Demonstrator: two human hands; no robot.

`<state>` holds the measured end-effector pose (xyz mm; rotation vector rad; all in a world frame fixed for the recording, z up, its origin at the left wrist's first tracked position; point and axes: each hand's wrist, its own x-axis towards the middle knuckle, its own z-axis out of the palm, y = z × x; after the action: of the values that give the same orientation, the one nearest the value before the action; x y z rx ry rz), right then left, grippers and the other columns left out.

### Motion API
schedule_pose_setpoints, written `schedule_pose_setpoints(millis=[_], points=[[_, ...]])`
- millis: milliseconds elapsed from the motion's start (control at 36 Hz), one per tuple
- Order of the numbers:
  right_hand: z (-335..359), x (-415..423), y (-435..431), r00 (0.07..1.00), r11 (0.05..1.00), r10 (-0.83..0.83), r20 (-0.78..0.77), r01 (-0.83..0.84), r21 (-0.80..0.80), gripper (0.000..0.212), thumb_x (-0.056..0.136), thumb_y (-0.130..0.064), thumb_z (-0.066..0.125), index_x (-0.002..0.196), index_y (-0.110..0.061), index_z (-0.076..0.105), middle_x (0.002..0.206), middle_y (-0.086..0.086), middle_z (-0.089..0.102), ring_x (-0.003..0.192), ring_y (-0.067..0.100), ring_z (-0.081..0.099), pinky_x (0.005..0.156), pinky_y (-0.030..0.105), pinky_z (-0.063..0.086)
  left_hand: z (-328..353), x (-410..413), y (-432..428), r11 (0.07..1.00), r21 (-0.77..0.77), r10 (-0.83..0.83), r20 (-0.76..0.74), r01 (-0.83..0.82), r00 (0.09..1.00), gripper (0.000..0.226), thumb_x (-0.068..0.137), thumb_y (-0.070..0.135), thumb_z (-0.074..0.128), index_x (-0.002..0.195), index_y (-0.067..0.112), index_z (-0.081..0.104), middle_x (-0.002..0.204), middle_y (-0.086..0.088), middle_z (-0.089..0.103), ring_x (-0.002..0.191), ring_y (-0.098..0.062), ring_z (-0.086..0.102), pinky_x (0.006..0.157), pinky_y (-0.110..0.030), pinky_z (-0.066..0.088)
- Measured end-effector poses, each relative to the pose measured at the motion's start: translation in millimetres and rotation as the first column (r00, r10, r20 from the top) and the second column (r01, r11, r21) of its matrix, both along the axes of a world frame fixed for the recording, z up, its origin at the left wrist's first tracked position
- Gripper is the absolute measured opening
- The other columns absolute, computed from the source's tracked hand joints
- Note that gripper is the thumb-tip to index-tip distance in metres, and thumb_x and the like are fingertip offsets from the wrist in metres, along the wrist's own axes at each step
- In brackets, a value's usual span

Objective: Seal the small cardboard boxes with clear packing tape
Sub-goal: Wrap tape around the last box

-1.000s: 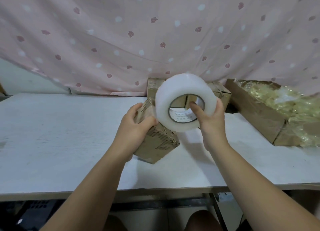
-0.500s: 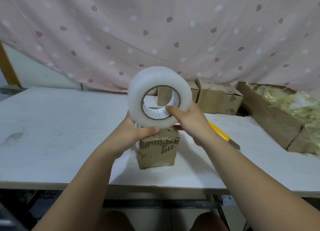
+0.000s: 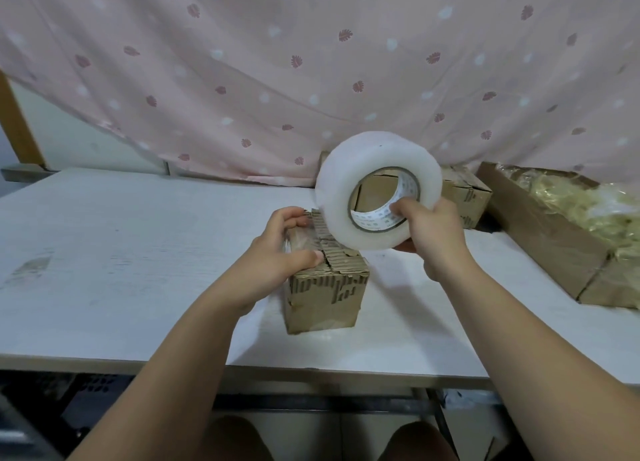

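Observation:
A small worn cardboard box [image 3: 325, 299] stands upright on the white table [image 3: 121, 263], its top flaps torn and ragged. My left hand [image 3: 277, 256] lies across the box's top, thumb and fingers pressing a strip of clear tape onto the left part of the top. My right hand [image 3: 433, 232] holds a big roll of clear packing tape [image 3: 375, 169] above the box's far right corner, with fingers hooked into its core. The tape runs from the roll down to the box top.
Two more small cardboard boxes [image 3: 464, 190] stand at the back, partly hidden behind the roll. A long open carton [image 3: 540, 232] with yellowish plastic-wrapped filling lies at the right. A pink patterned curtain [image 3: 311, 62] hangs behind the table.
The roll has moved from above the box to the right and back, drawing tape out. My left hand has left the roll and now presses on the box top.

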<state>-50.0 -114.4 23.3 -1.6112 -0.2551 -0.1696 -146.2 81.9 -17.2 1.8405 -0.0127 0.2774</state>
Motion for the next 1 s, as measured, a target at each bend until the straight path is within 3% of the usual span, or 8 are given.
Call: schedule_pose_setpoints(millis=[194,361,472,556,694,778,861,1000], points=[[-4,0,1,0.998,0.998,-0.056,0.026,0.057,-0.013,0.014,0.082,-0.010,0.064,0.074,-0.022,0.062,0.073,0.002,0.065,0.073,0.025,0.066,0.051,0.033,0.058,0,-1,1,1.000,-0.006,0.000,0.003,0.000,1.000,0.055,0.087,0.014,0.068,0.131,0.031,0.039,0.125,0.022,0.046,0.089,0.032,0.044,0.064,0.005,0.037],[-7,-3,3,0.982,0.989,-0.145,0.123,0.149,-0.023,0.015,0.083,-0.035,0.067,0.071,-0.029,0.061,0.072,-0.001,0.062,0.083,0.032,0.065,0.075,0.058,0.057,0,-2,1,1.000,0.001,-0.008,-0.002,0.008,1.000,0.055,0.087,0.016,0.068,0.132,0.032,0.039,0.127,0.022,0.047,0.092,0.031,0.045,0.066,0.004,0.038],[-11,1,5,0.966,0.977,-0.205,0.156,0.211,-0.024,0.028,0.074,-0.056,0.063,0.069,-0.029,0.059,0.058,-0.015,0.057,0.068,0.017,0.058,0.070,0.042,0.053,-2,-2,2,1.000,-0.006,-0.006,0.005,0.006,1.000,0.057,0.086,0.018,0.069,0.133,0.031,0.039,0.128,0.023,0.047,0.095,0.030,0.045,0.068,0.004,0.039],[-13,11,-2,0.952,0.963,-0.261,0.162,0.269,-0.031,0.028,0.083,-0.054,0.065,0.071,-0.029,0.059,0.062,-0.012,0.057,0.067,0.012,0.056,0.068,0.034,0.044,-2,-2,2,1.000,-0.004,-0.001,0.005,0.001,1.000,0.056,0.086,0.019,0.069,0.132,0.032,0.039,0.127,0.023,0.047,0.097,0.030,0.043,0.070,0.004,0.038],[-27,18,-15,0.947,0.947,-0.289,0.136,0.304,-0.102,0.025,0.087,-0.052,0.064,0.074,-0.031,0.059,0.075,-0.008,0.063,0.084,0.020,0.063,0.076,0.038,0.050,-5,-1,1,1.000,-0.019,0.014,0.016,-0.013,1.000,0.056,0.086,0.020,0.069,0.131,0.036,0.040,0.127,0.025,0.048,0.109,0.024,0.042,0.082,-0.006,0.040],[-33,18,-16,0.950,0.948,-0.293,0.105,0.303,-0.097,0.022,0.086,-0.051,0.065,0.076,-0.032,0.061,0.077,-0.007,0.065,0.086,0.021,0.064,0.084,0.049,0.055,-6,-1,0,0.999,-0.032,0.029,0.027,-0.028,0.999,0.054,0.086,0.020,0.070,0.129,0.037,0.041,0.127,0.026,0.048,0.113,0.019,0.042,0.090,-0.013,0.039],[-36,19,-15,0.949,0.947,-0.295,0.111,0.306,-0.098,0.020,0.088,-0.048,0.065,0.075,-0.033,0.059,0.077,-0.008,0.064,0.087,0.021,0.064,0.084,0.051,0.055,-5,-1,0,0.999,-0.021,0.027,0.025,-0.026,0.999,0.053,0.086,0.019,0.069,0.128,0.037,0.041,0.125,0.027,0.048,0.104,0.025,0.045,0.082,-0.007,0.042],[-52,22,-19,0.935,0.930,-0.340,0.102,0.350,-0.110,0.020,0.088,-0.048,0.064,0.079,-0.032,0.059,0.079,-0.010,0.064,0.089,0.021,0.064,0.075,0.037,0.050,-4,-1,0,1.000,-0.017,0.018,0.013,-0.018,1.000,0.053,0.088,0.016,0.067,0.129,0.032,0.040,0.123,0.025,0.048,0.096,0.028,0.047,0.071,0.000,0.042]])
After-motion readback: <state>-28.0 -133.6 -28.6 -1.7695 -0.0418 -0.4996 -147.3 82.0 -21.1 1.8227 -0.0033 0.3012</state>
